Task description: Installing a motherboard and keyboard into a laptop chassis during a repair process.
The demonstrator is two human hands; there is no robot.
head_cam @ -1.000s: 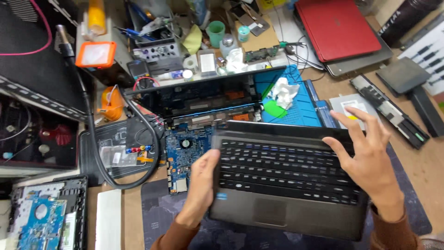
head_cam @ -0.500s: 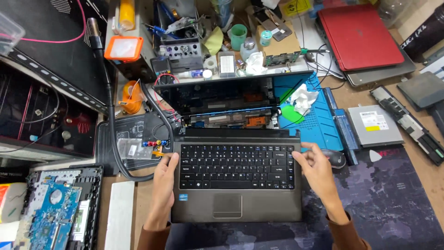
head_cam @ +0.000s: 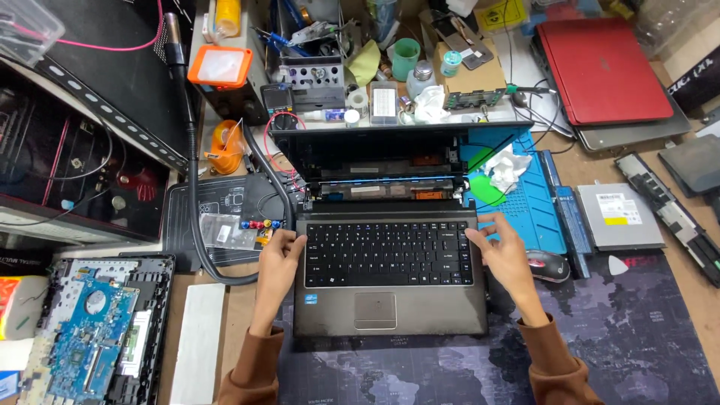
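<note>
Both hands rest on a grey laptop base [head_cam: 390, 300] that lies flat on the desk [head_cam: 697, 300]. The left hand [head_cam: 279, 259] is on the left edge of the keyboard [head_cam: 386, 253], fingers loosely bent and pressing there, grasping nothing. The right hand [head_cam: 510, 259] lies open on the right edge of the keyboard, fingers spread, also grasping nothing. Just beyond both hands stands the opened dark lid [head_cam: 390, 154] of the laptop. Right of the right hand, very near, is a black and red mouse [head_cam: 547, 266], and further right a silver optical drive [head_cam: 621, 216]. Left of the left hand lies a small clear bag [head_cam: 221, 231], and nearer the person, a blue circuit board [head_cam: 82, 330].
</note>
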